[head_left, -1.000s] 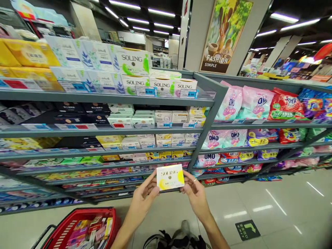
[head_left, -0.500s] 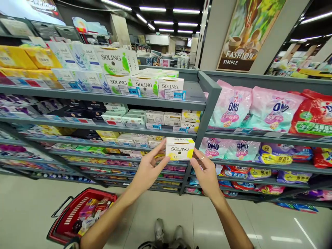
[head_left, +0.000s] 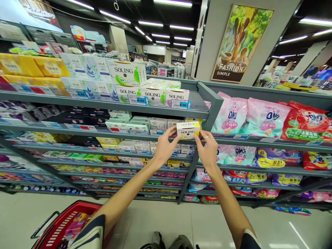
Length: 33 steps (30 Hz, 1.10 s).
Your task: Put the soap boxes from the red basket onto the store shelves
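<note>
A small white and yellow SOLING box (head_left: 188, 131) is held level between both hands, in front of the second shelf from the top. My left hand (head_left: 167, 143) grips its left end with thumb and fingers. On the right end, my right hand (head_left: 206, 144), with a ring on one finger, closes in the same way. Just behind the box, the shelf (head_left: 124, 132) carries a row of similar small boxes, partly hidden by the held one. More SOLING boxes (head_left: 153, 95) stand on the top shelf above, behind blue price tags (head_left: 180, 104).
A red shopping basket (head_left: 58, 221) with packaged goods stands on the floor at lower left. Bags of OMO detergent (head_left: 230, 114) fill the shelves to the right, past a grey upright divider (head_left: 214, 103). Yellow packs (head_left: 22, 64) are stacked at upper left.
Both hands have raised the SOLING box and reached forward with it, up to the second shelf. The view has shifted a little, and more of the box's top shows.
</note>
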Available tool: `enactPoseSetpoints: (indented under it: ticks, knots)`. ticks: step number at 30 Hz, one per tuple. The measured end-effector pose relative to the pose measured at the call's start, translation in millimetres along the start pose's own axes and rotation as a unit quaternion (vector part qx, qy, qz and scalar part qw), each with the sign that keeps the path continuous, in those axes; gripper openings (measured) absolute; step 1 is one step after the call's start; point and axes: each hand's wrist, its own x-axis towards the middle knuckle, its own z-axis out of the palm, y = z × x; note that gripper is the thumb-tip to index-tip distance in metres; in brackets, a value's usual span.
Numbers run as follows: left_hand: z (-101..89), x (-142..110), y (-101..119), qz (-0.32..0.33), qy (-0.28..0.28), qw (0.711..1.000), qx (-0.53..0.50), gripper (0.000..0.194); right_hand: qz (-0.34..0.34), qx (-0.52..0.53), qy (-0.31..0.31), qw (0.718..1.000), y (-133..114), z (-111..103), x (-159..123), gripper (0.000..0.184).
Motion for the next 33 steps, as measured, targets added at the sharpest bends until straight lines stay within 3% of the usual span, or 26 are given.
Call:
enactPoseSetpoints:
  ticks: [6, 10, 15, 23, 33]
  knots:
    - [16.0, 17.3, 0.2, 0.033, -0.005, 0.998, -0.046, 0.041, -0.018, -0.062, 0.027, 0.998, 8.7, -2.5, 12.5, 0.036]
    - [15.6, 24.7, -1.3, 0.059, -0.008, 0.997, -0.048, 0.038, -0.023, -0.060, 0.037, 0.997, 9.4, -3.9, 14.9, 0.035]
    - [-6.0, 32.6, -6.2, 0.075, -0.027, 0.996, -0.032, 0.038, -0.039, -0.035, 0.026, 0.998, 4.4, 1.2, 20.7, 0.035]
    - [-40.8, 40.0, -10.5, 0.105, -0.025, 0.994, 0.000, 0.049, -0.058, 0.010, -0.046, 0.997, -8.1, 14.8, 34.7, 0.038]
    - [-65.0, 39.1, -12.5, 0.097, -0.027, 0.994, 0.033, 0.044, -0.059, 0.050, -0.165, 0.983, -7.0, 14.6, 58.3, 0.037]
